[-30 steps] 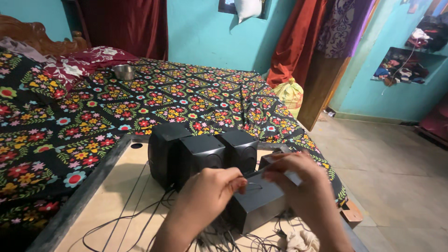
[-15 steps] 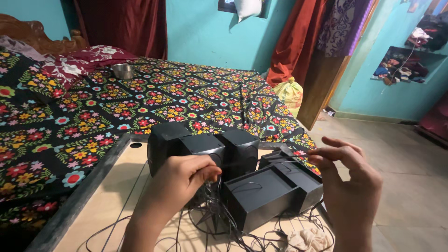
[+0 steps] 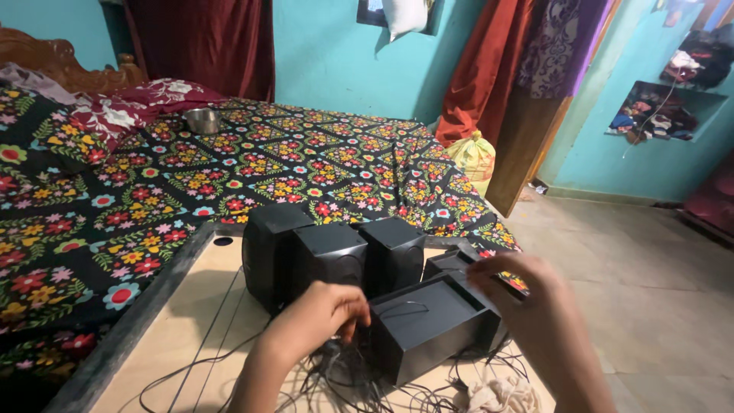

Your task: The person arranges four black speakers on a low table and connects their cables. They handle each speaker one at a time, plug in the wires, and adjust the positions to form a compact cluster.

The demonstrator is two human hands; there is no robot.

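**Hands on speaker set, wire pinched**

Left hand [image 3: 321, 321] now pinches a thin black wire [image 3: 397, 307], lower than 0.5 s ago. Black speaker box [image 3: 432, 325] lies tilted on the wooden surface [image 3: 191, 321], before three upright speakers [image 3: 329, 256]. Right hand [image 3: 527, 294] has come down, fingers curled over the box's far edge.

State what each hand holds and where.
Left hand pinches a thin black wire; right hand grips the black speaker box at its far top corner.
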